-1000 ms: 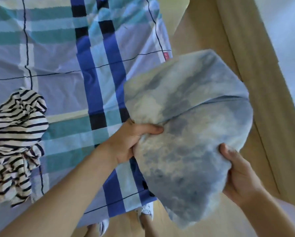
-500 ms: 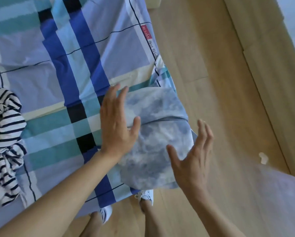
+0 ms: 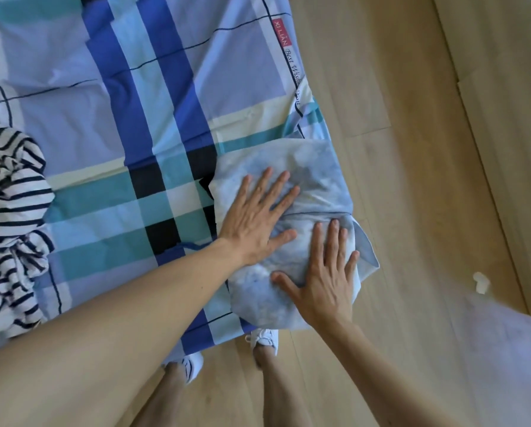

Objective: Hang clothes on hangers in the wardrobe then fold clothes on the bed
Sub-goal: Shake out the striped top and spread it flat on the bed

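Observation:
A folded pale blue tie-dye garment [image 3: 313, 167] lies on the near right corner of the bed [image 3: 110, 118], which has a blue, teal and lilac checked sheet. My left hand [image 3: 258, 215] presses flat on the garment's upper left part, fingers spread. Flat on its lower right part rests my right hand [image 3: 324, 272], fingers straight. A corner of the garment hangs slightly over the bed's right edge. A crumpled black-and-white striped garment [image 3: 8, 226] lies at the bed's left side.
Light wooden floor [image 3: 396, 180] runs along the right of the bed. A small white scrap [image 3: 480, 282] lies on the floor at the right. My feet in white shoes [image 3: 262, 339] stand at the bed's near edge.
One second ago both hands held the blue garment up in the air. It now lies on the bed corner, and both hands have come down flat on it.

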Available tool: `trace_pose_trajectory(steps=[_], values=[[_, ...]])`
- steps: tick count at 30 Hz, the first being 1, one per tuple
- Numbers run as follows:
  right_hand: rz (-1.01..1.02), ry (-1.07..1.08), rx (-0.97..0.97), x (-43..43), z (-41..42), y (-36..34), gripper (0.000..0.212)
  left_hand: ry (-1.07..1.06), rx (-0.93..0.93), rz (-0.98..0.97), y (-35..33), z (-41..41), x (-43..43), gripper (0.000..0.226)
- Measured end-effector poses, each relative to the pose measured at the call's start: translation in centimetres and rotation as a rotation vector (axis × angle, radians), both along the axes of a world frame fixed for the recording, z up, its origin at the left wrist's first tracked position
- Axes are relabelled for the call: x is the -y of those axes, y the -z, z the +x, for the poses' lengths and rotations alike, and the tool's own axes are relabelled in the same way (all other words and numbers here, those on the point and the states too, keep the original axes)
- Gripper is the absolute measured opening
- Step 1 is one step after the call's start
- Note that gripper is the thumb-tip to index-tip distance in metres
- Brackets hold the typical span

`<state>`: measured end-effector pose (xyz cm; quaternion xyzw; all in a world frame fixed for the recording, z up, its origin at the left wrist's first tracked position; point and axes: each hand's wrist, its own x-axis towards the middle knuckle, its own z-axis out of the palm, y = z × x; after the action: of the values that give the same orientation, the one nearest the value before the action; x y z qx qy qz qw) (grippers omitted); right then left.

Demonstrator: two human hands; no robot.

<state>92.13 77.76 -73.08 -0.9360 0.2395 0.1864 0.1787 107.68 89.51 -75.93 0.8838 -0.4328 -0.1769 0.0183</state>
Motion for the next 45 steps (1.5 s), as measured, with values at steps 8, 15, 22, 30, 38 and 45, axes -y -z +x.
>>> trace_pose_trajectory(steps=[8,15,22,30,38,45], values=[[-0.001,-0.060,0.170,-3.1,4.0,-6.4,0.094,-0.174,-0.032,-0.197,-4.5,4.3,-6.8,0.078],[0.182,-0.227,0.250,-15.5,12.5,-7.2,0.091,-0.674,0.035,0.003,-4.8,6.7,-24.3,0.081],[0.341,-0.375,0.141,-27.6,17.9,-3.6,0.089,-1.162,-0.089,0.287,-0.6,4.6,-42.2,0.103],[0.367,-0.445,-0.051,-33.7,18.6,0.4,0.085,-1.412,-0.202,0.263,3.0,4.7,-50.6,0.125],[0.377,-0.442,-0.181,-37.1,19.5,0.6,0.087,-1.315,-0.157,0.251,2.8,7.1,-53.4,0.084],[0.481,-0.457,-0.182,-40.1,20.8,-1.2,0.088,-1.325,-0.408,-0.032,-0.7,9.1,-57.1,0.023]])
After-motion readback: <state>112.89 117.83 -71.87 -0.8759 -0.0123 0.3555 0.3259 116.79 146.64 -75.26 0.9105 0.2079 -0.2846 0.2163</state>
